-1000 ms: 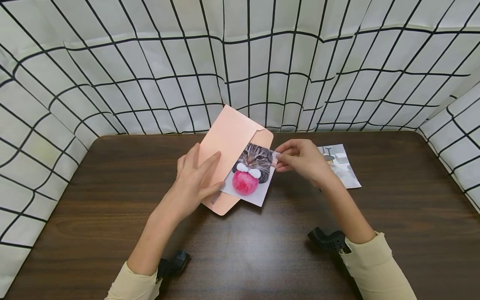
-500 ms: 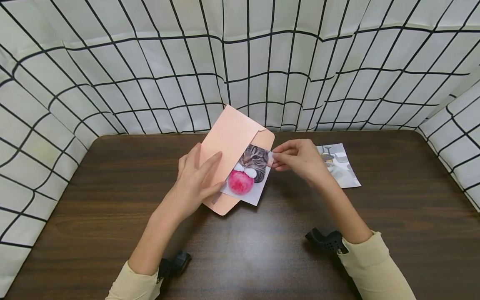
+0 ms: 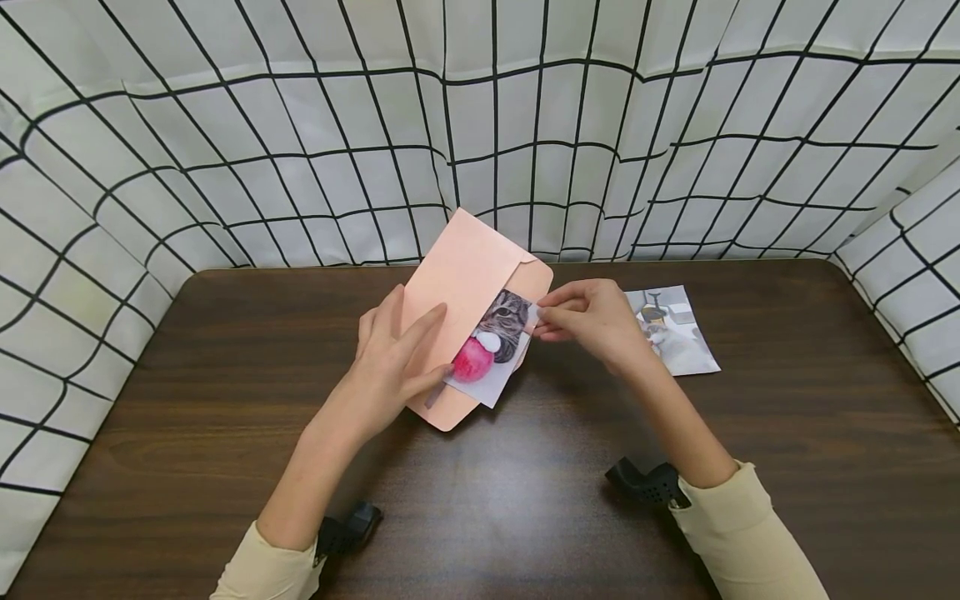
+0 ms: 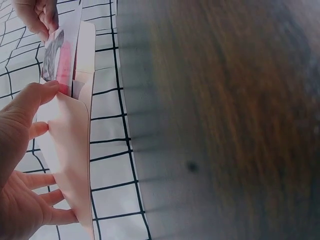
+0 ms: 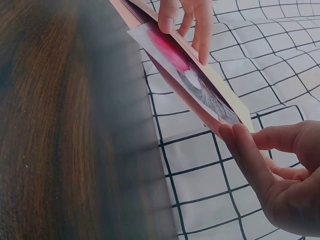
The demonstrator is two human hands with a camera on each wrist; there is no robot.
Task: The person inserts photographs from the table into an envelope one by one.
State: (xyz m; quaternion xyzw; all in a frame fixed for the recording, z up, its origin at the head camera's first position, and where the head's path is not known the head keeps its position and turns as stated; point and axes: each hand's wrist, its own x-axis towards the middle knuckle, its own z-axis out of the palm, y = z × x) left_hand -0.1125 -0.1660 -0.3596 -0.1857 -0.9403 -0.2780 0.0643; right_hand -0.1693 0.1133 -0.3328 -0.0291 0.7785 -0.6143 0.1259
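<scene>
A pink paper envelope (image 3: 453, 283) lies slanted at the table's back edge, its flap (image 3: 537, 282) opened toward the right. Partly inside its mouth is a photo card (image 3: 504, 329) with a tabby cat and a pink fluffy ball on it. Spread fingers of my left hand (image 3: 382, 354) press on the envelope's front, the thumb tip (image 4: 50, 89) right at the mouth's edge. My right hand (image 3: 596, 321) pinches the card's outer right edge between thumb and fingers. Beside the thumb in the left wrist view, a small grey strip (image 4: 77, 89) shows in the mouth.
A second photo card (image 3: 678, 337) lies on the dark wooden table (image 3: 495, 500) behind the right hand. White cloth with black grid lines (image 3: 510, 117) stands along the back and sides. Black wrist cameras (image 3: 351, 527) sit at both sleeves.
My right hand has moved left, and the cat card has slid further into the envelope, so less of the pink ball shows. The envelope has shifted slightly right; the left hand hardly moved.
</scene>
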